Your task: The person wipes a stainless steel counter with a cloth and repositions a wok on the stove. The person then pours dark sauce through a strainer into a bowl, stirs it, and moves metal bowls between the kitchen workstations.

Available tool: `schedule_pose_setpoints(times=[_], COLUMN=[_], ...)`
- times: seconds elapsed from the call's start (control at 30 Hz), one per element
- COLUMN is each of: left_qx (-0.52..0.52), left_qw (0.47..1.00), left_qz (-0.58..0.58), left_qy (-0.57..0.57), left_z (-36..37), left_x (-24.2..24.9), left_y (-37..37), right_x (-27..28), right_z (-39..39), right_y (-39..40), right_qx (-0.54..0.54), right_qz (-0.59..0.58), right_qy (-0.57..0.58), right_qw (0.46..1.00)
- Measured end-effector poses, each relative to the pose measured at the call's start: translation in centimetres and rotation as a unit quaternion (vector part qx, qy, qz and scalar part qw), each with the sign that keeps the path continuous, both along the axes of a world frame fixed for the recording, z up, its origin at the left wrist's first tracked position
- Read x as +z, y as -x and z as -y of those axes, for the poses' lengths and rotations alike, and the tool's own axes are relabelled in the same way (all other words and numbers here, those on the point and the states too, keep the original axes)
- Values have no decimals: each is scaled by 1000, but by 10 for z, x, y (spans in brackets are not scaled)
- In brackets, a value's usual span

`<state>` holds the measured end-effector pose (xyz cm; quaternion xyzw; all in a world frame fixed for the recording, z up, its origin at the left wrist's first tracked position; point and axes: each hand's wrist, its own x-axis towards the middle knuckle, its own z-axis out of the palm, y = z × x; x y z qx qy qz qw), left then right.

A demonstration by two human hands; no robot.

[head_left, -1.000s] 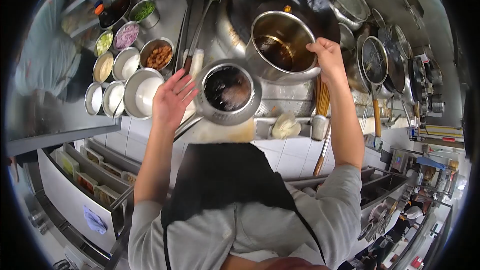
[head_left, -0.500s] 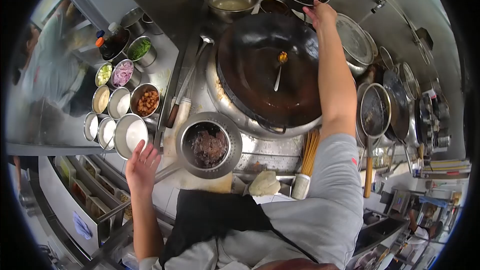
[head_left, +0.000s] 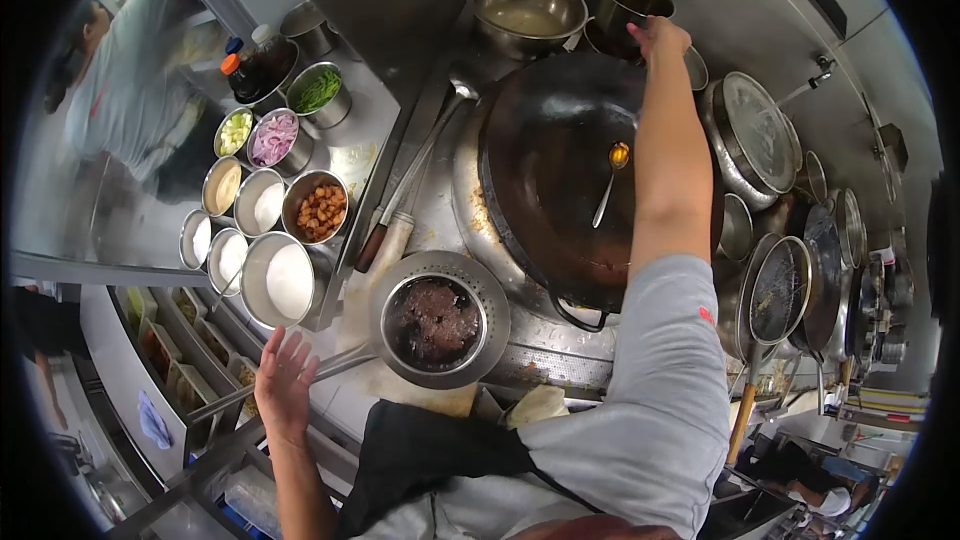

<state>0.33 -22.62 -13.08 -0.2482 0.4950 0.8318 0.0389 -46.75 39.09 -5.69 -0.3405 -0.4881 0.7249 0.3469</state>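
My right hand [head_left: 662, 38] is closed on the near side of a deep steel pot [head_left: 625, 2] behind the wok; the exact grip is partly hidden. My right arm reaches across a large black wok [head_left: 540, 170], where a metal spoon [head_left: 604, 198] lies with something amber in its bowl. My left hand [head_left: 284, 385] is empty, fingers apart, near a steel cup of white powder [head_left: 288, 278] and a long handle [head_left: 340, 362]. That handle leads to a perforated strainer [head_left: 492, 315]; a round vessel with dark reddish-brown food [head_left: 436, 322] sits inside its rim.
Steel cups of chopped green [head_left: 318, 92], sliced purple onion [head_left: 274, 140] and brown cubes [head_left: 322, 212] stand left. A steel basin [head_left: 528, 15] sits behind the wok. A ladle [head_left: 462, 88] lies beside it. Strainers and pans [head_left: 780, 290] line the right. A person [head_left: 130, 90] is at far left.
The view has shifted, so most things appear farther right. My right hand has brought the pot closer to the basin and wok; its dark liquid shows less. My left hand stays open.
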Motion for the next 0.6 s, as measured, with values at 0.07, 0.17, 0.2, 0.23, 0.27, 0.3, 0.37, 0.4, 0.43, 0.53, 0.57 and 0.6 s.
schedule_pose_setpoints(times=[0.07,0.17,0.2,0.23,0.27,0.3,0.37,0.4,0.43,0.53,0.57,0.6], left_qx=[-13,-41,-50,-60,-95,-130,-187,-209,-231,-287,-298,-311], left_qw=[1000,999,998,998,995,991,981,977,971,956,953,949], left_qz=[-13,-20,-16,-4,-18,-31,-48,-50,-58,-54,-50,-52], left_qy=[3,14,20,24,17,10,-1,-5,-13,-34,-28,-23], left_z=[-3,-8,-13,-16,-18,-20,-23,-26,-28,-31,-34,-38], left_x=[1,-1,1,0,-1,-2,-5,-7,-9,-21,-21,-21], left_y=[5,20,25,31,36,41,50,53,58,74,78,84], right_x=[17,22,28,37,48,57,68,72,74,66,57,47], right_z=[6,-5,-5,1,12,23,50,64,80,136,154,171], right_y=[-32,-81,-105,-133,-165,-196,-259,-289,-317,-396,-417,-437], right_qx=[21,123,156,174,192,209,225,235,245,283,302,317], right_qz=[32,-69,-88,-80,-71,-61,-21,3,27,105,126,142], right_qy=[-56,-113,-124,-143,-160,-175,-222,-243,-258,-278,-262,-249], right_qw=[998,983,976,971,966,960,949,941,934,912,908,904])
